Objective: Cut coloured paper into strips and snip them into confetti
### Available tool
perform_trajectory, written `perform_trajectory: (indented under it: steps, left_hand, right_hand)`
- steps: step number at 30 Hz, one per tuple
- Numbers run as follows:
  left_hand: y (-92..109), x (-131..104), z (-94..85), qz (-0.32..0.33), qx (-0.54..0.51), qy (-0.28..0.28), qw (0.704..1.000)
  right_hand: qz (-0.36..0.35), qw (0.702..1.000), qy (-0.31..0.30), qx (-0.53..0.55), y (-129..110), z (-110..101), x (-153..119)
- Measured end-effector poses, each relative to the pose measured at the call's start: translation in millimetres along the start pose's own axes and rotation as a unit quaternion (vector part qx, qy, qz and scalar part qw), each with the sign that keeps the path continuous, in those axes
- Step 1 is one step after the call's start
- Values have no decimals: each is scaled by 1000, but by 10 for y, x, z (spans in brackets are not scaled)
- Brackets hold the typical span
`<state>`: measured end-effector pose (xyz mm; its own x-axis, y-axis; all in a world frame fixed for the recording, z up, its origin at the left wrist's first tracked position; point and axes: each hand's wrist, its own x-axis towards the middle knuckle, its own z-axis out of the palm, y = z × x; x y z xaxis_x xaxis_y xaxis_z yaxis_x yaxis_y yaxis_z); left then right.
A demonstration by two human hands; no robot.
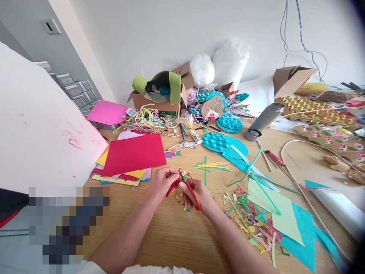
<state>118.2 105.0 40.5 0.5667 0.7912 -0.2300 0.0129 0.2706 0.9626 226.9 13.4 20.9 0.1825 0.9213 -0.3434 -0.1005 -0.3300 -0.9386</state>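
Between the thumb and fingers of my left hand (163, 182) is a narrow strip of red paper (171, 188), its lower end hanging below the thumb. My right hand (196, 192) is wrapped around a pair of scissors with red-orange handles (195, 199). The dark blades point up and left and meet the strip near my left fingertips. Whether the blades are parted cannot be made out. Small cut paper bits (180, 198) in yellow, green and red lie on the table beneath both hands, partly hidden by them.
Coloured sheets with a red one (135, 154) on top lie left. Yellow and green strips (212, 165) are ahead. Paper scraps (251, 217) and a pale green sheet (275, 211) spread to the right. A grey flask (265, 121) leans farther back, near blue paper discs (215, 142).
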Motion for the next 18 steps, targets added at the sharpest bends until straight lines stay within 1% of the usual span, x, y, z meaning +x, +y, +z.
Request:
perform_trajectory:
  steps: [7,13,18]
  left_hand:
    - [-24,14,-16,0,2,-1,1000]
    - [-23,20,-23,2,6,-4,1000]
    - [-44,27,-26,-23,-7,-23,999]
  right_hand:
    - [2,1000,-2,0,68,-10,34]
    - [-3,1000,9,4,106,3,43]
    - [3,1000,24,7,104,6,35]
